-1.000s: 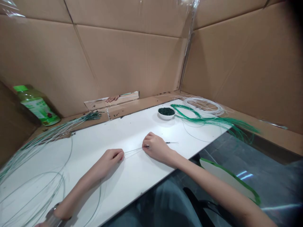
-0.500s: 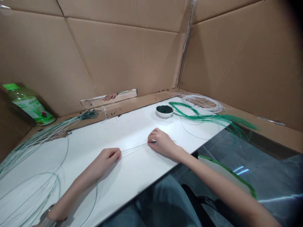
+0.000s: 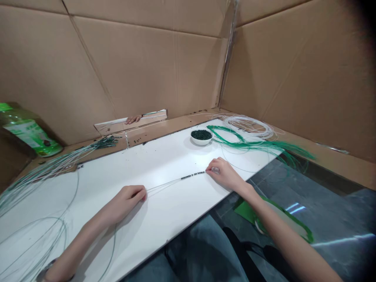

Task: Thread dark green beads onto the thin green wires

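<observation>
Between my two hands a thin strand (image 3: 164, 184) is stretched just above the white tabletop. Small dark beads (image 3: 192, 176) sit in a row on its right part, with narrow gaps among some of them. My left hand (image 3: 133, 194) is closed in a pinch on the strand's left part, and a loose length trails from beneath it toward the table's front edge. At the right end of the beads, my right hand (image 3: 223, 172) pinches the strand between thumb and forefinger. A white bowl (image 3: 201, 142) full of tiny dark green beads (image 3: 201, 134) stands behind my right hand.
Green strands (image 3: 258, 145) and a coil of white strands (image 3: 249, 124) lie at the back right. Bundled strands with dark ends (image 3: 101, 144) lie left, near a green-capped bottle (image 3: 31, 135). Another person's hand (image 3: 133, 119) shows through a slot in the cardboard wall (image 3: 132, 62).
My right hand has moved right along the strand, and the row of dark beads now shows between the hands. My left hand keeps its pinch. The view has shifted slightly.
</observation>
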A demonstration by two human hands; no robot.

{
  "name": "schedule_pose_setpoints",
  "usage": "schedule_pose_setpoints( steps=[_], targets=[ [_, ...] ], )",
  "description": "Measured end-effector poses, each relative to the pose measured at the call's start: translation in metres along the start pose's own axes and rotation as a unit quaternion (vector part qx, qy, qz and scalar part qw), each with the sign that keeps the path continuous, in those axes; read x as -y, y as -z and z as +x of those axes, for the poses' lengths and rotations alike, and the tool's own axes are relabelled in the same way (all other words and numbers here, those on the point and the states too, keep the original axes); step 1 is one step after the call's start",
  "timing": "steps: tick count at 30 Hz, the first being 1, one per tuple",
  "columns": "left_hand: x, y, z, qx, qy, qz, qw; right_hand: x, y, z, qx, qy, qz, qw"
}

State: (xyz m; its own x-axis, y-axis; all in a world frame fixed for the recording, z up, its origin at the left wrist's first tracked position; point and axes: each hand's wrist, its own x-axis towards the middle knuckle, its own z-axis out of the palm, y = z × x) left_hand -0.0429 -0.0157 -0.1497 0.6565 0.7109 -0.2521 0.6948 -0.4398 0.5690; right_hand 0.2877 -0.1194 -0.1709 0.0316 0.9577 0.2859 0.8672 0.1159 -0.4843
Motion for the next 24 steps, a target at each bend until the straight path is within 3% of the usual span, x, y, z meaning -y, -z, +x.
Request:
schedule_pose_setpoints(
  steps=[3, 5, 7, 9, 15, 20, 24],
  targets=[
    [-0.014, 0.005, -0.002, 0.011, 0.039, 0.083, 0.996, 0.001, -0.004, 0.001, 0.002, 0.0, 0.012, 1.0],
    [-0.028, 0.004, 0.0, -0.019, 0.062, 0.159, 0.985, 0.001, -0.005, 0.002, 0.001, -0.007, 0.022, 1.0],
    [-0.043, -0.003, 0.007, -0.07, 0.031, 0.221, 0.972, 0.002, -0.005, 0.002, 0.003, -0.012, 0.036, 0.999],
    [-0.057, -0.013, 0.019, -0.115, -0.042, 0.255, 0.959, 0.002, -0.006, 0.001, 0.01, -0.007, 0.058, 0.998],
    [-0.081, -0.044, 0.07, -0.126, -0.155, 0.252, 0.947, 0.0, -0.005, 0.004, 0.014, -0.013, 0.133, 0.991],
    [-0.082, -0.048, 0.095, -0.164, -0.193, 0.215, 0.943, -0.004, -0.001, 0.006, 0.024, -0.018, 0.189, 0.982],
    [-0.081, -0.046, 0.103, -0.134, -0.236, 0.169, 0.948, -0.011, 0.001, 0.006, 0.015, -0.031, 0.214, 0.976]
  ],
)
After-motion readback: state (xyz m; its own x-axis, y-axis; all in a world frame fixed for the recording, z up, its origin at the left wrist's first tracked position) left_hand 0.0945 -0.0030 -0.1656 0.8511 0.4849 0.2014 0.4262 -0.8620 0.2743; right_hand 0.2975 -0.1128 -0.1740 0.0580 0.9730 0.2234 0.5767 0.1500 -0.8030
